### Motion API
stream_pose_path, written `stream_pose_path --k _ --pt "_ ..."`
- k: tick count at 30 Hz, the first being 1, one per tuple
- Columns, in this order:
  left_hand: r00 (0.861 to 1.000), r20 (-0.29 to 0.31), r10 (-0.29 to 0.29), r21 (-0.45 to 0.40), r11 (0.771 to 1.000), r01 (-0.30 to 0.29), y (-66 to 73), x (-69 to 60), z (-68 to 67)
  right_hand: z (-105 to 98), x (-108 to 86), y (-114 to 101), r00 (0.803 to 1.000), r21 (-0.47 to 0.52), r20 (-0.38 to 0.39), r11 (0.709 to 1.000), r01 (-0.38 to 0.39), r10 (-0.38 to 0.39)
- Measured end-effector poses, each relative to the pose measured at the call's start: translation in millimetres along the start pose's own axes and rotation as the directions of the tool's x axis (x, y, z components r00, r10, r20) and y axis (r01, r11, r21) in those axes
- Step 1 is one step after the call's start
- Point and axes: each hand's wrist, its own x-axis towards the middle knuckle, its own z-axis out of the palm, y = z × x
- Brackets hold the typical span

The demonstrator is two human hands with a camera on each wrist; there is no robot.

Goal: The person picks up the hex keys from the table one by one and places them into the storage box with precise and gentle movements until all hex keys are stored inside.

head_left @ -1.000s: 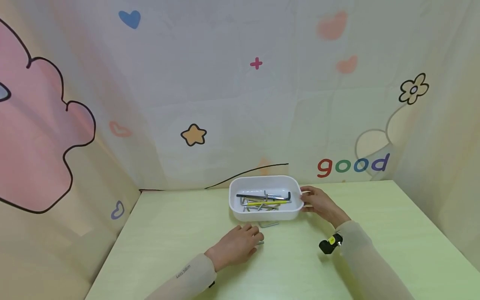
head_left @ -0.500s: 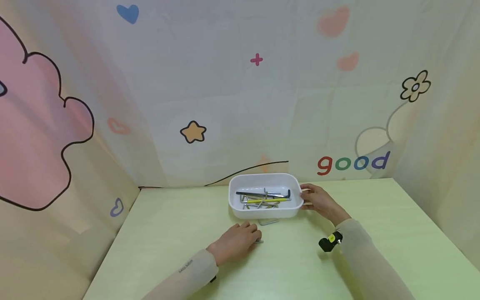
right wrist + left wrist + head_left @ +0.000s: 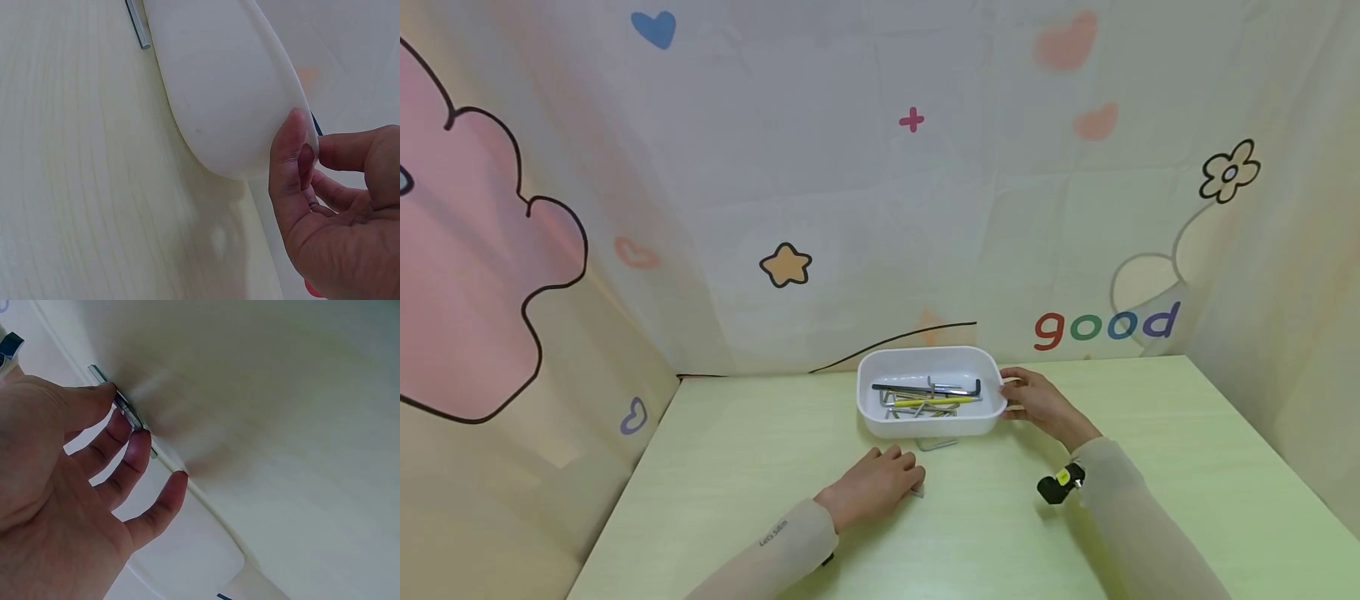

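Observation:
My left hand (image 3: 872,487) is low over the table, in front of the white plastic box (image 3: 925,428). Its thumb and fingertips pinch a metal hex key (image 3: 127,411); the fingers hide part of it. At the box's right end, my right hand (image 3: 1043,407) grips the rim, as the right wrist view shows with the box wall (image 3: 219,81) between thumb and fingers. Inside the box lie several hex keys, among them a long black one (image 3: 917,390) and a yellow rod-like piece (image 3: 932,402). Another L-shaped hex key (image 3: 937,446) rests on the table just before the box.
The pale green table (image 3: 760,467) backs onto a printed curtain (image 3: 850,183), close behind the box. Curtains also hang on both sides. A black device (image 3: 1060,483) is worn on the right wrist.
The hex key at my left fingertips has turned and now points more toward the near side. The left hand has barely shifted. My right hand and the box stay in place.

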Motion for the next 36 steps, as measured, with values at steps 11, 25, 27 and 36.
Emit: stream_pose_path --k 11,25,27,36 --pt "1.0 -0.008 0.015 0.052 0.999 -0.014 -1.6 -6.0 -2.5 3 -2.3 -3 1.0 -0.012 -0.006 1.0 -0.005 0.005" --pt "0.998 -0.065 0.006 0.117 0.993 0.001 -10.2 -8.7 -14.2 0 -1.6 -2 1.0 -0.008 -0.01 1.0 -0.002 0.002" --pt "0.995 -0.096 0.015 0.129 0.992 -0.003 -10.9 -9.8 -18.4 0 -1.4 -2 1.0 -0.007 -0.009 1.0 -0.002 0.002" --pt "0.989 -0.146 0.007 0.129 0.992 0.011 -18.6 -9.4 -31.2 0 0.3 -1 1.0 0.0 -0.004 1.0 -0.003 0.003"
